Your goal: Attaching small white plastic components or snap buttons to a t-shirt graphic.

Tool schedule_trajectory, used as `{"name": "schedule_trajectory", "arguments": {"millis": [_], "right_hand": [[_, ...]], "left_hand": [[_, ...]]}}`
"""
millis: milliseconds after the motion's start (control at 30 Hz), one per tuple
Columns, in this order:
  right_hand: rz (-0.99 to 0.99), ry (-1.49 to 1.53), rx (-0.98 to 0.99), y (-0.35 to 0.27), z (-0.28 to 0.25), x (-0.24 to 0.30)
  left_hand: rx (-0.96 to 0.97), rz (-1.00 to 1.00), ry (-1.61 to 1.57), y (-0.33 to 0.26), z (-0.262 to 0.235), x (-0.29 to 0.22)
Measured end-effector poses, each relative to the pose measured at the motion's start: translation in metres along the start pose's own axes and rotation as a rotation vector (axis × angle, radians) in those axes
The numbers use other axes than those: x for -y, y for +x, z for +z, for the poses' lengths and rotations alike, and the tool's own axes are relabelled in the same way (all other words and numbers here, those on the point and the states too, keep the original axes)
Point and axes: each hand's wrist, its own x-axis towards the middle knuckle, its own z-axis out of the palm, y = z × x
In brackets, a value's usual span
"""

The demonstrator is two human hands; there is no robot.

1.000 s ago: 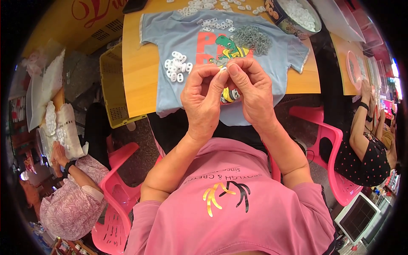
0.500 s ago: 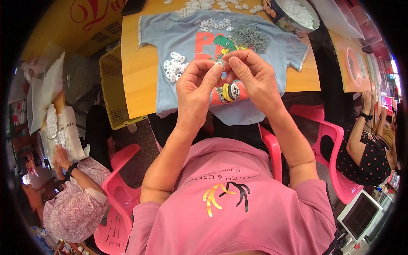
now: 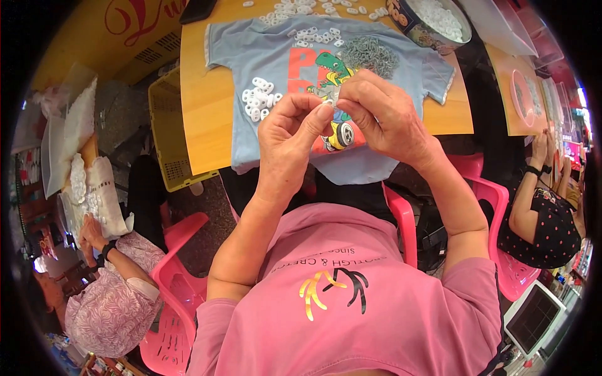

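Observation:
My left hand and my right hand meet above a light blue child's T-shirt spread on a wooden table. Together the fingertips pinch a small white plastic piece; it is mostly hidden by the fingers. A cluster of white plastic rings lies on the shirt left of my hands. A heap of small grey metal parts sits on the shirt just beyond my right hand. The shirt carries a green dinosaur print.
More white rings are scattered at the table's far edge, beside a round tin holding white pieces. A yellow crate stands left of the table. Pink plastic chairs surround me. One person sits at lower left, another at right.
Both hands have lifted away from my body toward the shirt's print, fingertips staying pinched together on the small piece.

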Motion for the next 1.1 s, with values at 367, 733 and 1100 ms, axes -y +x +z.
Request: {"name": "schedule_trajectory", "arguments": {"millis": [367,733,1100], "right_hand": [[0.131,0.064,-0.108,-0.013,0.021,-0.007],[0.018,0.051,0.104,-0.013,0.012,-0.001],[0.169,0.236,0.069,-0.008,0.062,0.007]], "left_hand": [[-0.034,0.023,0.057,0.008,-0.001,0.017],[0.027,-0.084,0.043,-0.012,-0.013,0.011],[-0.168,-0.077,-0.011,-0.035,-0.037,0.012]]}}
